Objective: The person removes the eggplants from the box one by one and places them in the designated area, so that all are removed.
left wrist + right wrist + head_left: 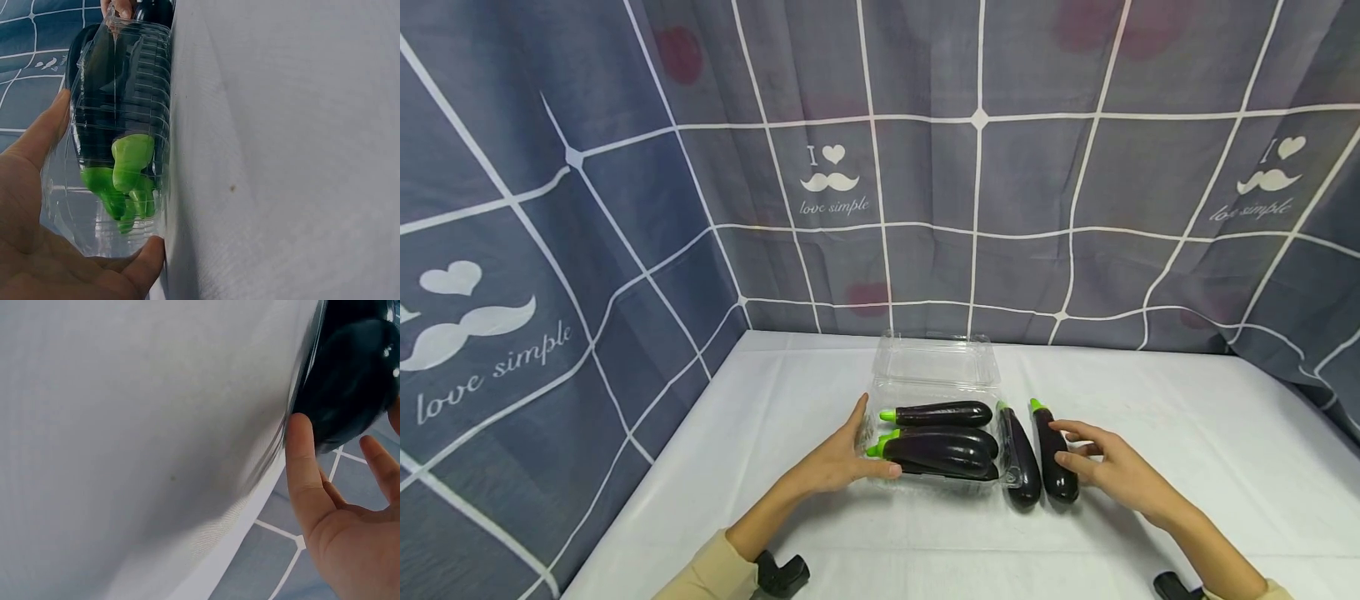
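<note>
An open clear plastic clamshell container (936, 367) stands mid-table, its lid tipped back. Several dark eggplants (943, 414) with bright green stems lie crosswise in it. My left hand (835, 461) holds the container's left end, thumb at the front side and fingers at the back; the green stems (131, 162) show through the plastic in the left wrist view. Just outside the right end lies one eggplant (1021, 462), and a second loose eggplant (1055, 458) is beside it. My right hand (1108, 467) has its fingertips at that outer eggplant's right side, fingers spread.
A white cloth covers the table (790, 367). Behind and to the left hangs a blue-grey checked curtain (925, 175) with white lines and printed lettering. Black wrist straps (782, 575) show at the sleeves.
</note>
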The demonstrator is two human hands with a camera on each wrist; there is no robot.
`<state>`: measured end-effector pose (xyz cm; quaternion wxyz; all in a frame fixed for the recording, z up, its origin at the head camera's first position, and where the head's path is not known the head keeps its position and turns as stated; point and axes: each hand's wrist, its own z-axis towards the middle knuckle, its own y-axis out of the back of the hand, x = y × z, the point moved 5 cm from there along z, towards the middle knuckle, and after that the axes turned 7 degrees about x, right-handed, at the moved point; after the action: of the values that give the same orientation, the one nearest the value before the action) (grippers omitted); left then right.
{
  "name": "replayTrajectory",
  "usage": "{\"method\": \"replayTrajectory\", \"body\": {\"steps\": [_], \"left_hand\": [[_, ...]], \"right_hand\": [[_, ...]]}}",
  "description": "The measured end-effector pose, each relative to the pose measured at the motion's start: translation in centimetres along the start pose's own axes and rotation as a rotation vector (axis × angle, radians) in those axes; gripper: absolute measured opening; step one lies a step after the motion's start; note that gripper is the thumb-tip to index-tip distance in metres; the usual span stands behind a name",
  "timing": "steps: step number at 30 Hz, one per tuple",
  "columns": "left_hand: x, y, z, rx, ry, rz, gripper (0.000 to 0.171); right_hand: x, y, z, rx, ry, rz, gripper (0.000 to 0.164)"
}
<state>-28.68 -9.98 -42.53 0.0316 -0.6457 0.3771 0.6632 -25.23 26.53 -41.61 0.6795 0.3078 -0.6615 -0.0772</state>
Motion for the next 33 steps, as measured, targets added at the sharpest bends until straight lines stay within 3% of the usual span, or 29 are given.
{"method": "replayTrajectory", "body": {"steps": [23,28,33], "left_hand": [[0.0,0.0,0.0,0.003,0.011,-0.004,0.126],[0.0,0.0,0.0,0.003,0.012,-0.01,0.126],[0.1,0.0,0.0,-0.008,0.015,-0.005,0.126]], "right_hand": [[0.1,0.0,-0.1,-0.008,0.009,-0.04,0.057],[0.3,0.2,-0.1,-0.039,0.023,-0.065,0.057],[1.0,0.6,0.2,-0.095,0.048,-0.158,0.055]]}}
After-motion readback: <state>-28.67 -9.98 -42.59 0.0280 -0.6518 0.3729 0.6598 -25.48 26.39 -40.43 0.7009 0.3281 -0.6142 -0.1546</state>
